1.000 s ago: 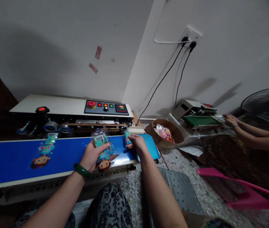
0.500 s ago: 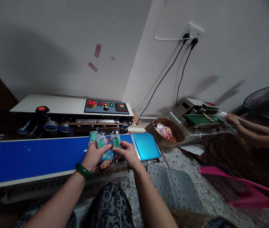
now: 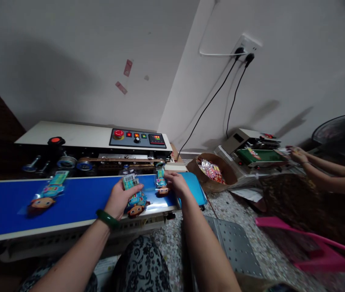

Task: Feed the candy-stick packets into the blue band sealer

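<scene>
My left hand (image 3: 118, 200), with a green bangle on its wrist, is closed round a small stack of clear packets (image 3: 136, 199) that show barcodes and cartoon figures. The thumb presses on the top one. At the right end of the blue conveyor belt (image 3: 90, 192), my right hand (image 3: 176, 184) pinches the edge of a single cartoon packet (image 3: 161, 182), its upper end close to the sealing machine (image 3: 78, 136). Another packet (image 3: 49, 192) lies tilted on the belt to the left, its top end at the machine's rollers.
A bright blue plate (image 3: 192, 188) adjoins the belt's right end. Beyond it stands a brown box (image 3: 199, 178) with wrapped items inside. A second machine with a green belt (image 3: 260, 157), a co-worker's hands (image 3: 298, 154) and a pink chair (image 3: 315, 243) are on the right.
My right hand has moved right, away from the left, with one packet, to the belt's right end. A packet now shows on the belt at left; the earlier one at the far-left edge is gone.
</scene>
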The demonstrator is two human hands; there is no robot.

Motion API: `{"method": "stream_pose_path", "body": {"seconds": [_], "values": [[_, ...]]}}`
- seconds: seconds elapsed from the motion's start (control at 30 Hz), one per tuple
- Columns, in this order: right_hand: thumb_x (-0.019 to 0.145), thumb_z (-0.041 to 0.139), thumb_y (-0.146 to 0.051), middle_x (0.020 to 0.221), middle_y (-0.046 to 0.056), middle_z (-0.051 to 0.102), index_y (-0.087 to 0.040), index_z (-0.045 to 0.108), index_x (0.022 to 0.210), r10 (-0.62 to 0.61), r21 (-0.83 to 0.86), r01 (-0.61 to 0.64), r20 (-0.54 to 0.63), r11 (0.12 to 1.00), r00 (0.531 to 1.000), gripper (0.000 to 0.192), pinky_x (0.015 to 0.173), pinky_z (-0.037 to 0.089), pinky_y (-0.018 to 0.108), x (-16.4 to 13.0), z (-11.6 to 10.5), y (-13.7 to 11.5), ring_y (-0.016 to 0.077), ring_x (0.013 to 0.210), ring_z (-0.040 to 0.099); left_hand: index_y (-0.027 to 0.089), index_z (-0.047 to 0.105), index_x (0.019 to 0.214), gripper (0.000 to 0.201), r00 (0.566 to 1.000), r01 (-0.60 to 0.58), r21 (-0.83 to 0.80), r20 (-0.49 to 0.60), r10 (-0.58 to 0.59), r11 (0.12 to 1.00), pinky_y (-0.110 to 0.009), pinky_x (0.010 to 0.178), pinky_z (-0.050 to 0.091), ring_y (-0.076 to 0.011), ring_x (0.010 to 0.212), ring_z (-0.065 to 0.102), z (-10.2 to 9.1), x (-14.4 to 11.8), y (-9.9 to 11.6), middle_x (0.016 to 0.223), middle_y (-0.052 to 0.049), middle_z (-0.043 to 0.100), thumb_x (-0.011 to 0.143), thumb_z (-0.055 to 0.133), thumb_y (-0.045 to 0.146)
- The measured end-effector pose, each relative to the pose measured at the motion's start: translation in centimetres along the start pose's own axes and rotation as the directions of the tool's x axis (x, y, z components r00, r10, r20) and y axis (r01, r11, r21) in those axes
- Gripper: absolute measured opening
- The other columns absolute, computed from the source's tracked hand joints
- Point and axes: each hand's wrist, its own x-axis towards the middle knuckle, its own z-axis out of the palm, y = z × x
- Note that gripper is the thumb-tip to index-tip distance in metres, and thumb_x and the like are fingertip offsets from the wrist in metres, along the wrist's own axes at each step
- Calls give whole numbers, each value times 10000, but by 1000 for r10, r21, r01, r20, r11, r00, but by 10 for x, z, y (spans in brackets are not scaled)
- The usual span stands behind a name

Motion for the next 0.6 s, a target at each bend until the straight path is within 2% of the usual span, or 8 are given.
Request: {"method": "stream_pose_path", "body": {"seconds": [0.07, 0.1, 0.17, 0.23, 0.3, 0.37, 0.47, 0.6], "values": [[591, 693, -300, 546, -6, 574, -134, 567, 700, -100, -18, 99, -69, 995, 993, 235, 410, 405, 192, -7, 7, 1, 79, 421, 493, 114, 619, 834, 384, 1000, 25, -47, 19, -25, 999, -348, 697, 507, -207, 719, 636, 0, 0, -1, 805, -81, 683, 506, 761, 253], [616, 675, -339, 600, 5, 599, -139, 578, 738, -137, -14, 136, -56, 991, 989, 253, 451, 428, 194, -15, 12, 2, 88, 475, 529, 112, 626, 850, 388, 999, 42, -75, 33, -40, 996, -359, 711, 505, -216, 732, 638, 0, 0, -1, 826, -92, 686, 514, 757, 254], [639, 658, -373, 728, 26, 639, -157, 594, 848, -169, 13, 168, 98, 986, 981, 308, 548, 469, 216, -34, 23, 4, 118, 612, 591, 107, 634, 872, 389, 996, 72, -111, 65, -65, 991, -368, 731, 500, -224, 749, 640, 1, 0, -2, 848, -101, 689, 530, 748, 252], [602, 696, -335, 818, 28, 653, -179, 593, 936, -118, 51, 106, 336, 993, 935, 383, 633, 484, 246, -54, 35, 7, 145, 721, 612, 98, 642, 869, 377, 994, 75, -102, 85, -67, 992, -353, 743, 494, -222, 765, 638, 2, -1, -4, 846, -103, 691, 536, 745, 241], [541, 739, -281, 817, 16, 660, -180, 607, 914, -87, 81, 57, 442, 995, 893, 409, 688, 481, 261, -69, 45, 12, 157, 757, 614, 98, 647, 866, 371, 996, 52, -63, 73, -47, 997, -330, 745, 488, -215, 782, 634, 3, -1, -7, 841, -94, 692, 533, 746, 229], [515, 750, -265, 762, 8, 665, -160, 626, 820, -96, 109, 55, 416, 993, 904, 345, 709, 476, 270, -75, 50, 18, 159, 729, 615, 108, 650, 866, 366, 999, 18, -35, 47, -16, 999, -316, 759, 479, -206, 804, 629, 3, -1, -9, 853, -82, 691, 534, 747, 228], [527, 738, -275, 706, 8, 664, -147, 622, 752, -99, 143, 58, 295, 988, 950, 283, 660, 479, 265, -71, 43, 23, 148, 641, 605, 124, 647, 878, 372, 999, -16, -32, 27, 17, 999, -313, 806, 457, -194, 843, 619, 4, 1, -9, 874, -68, 687, 541, 744, 248], [553, 695, -287, 630, -20, 630, -164, 594, 740, -93, 144, 92, -4, 985, 996, 245, 492, 442, 208, -51, 15, 16, 112, 518, 553, 125, 626, 892, 385, 1000, 10, 9, 23, -11, 1000, -301, 721, 486, -175, 727, 631, 3, 0, -3, 752, -54, 684, 554, 737, 275]]}}
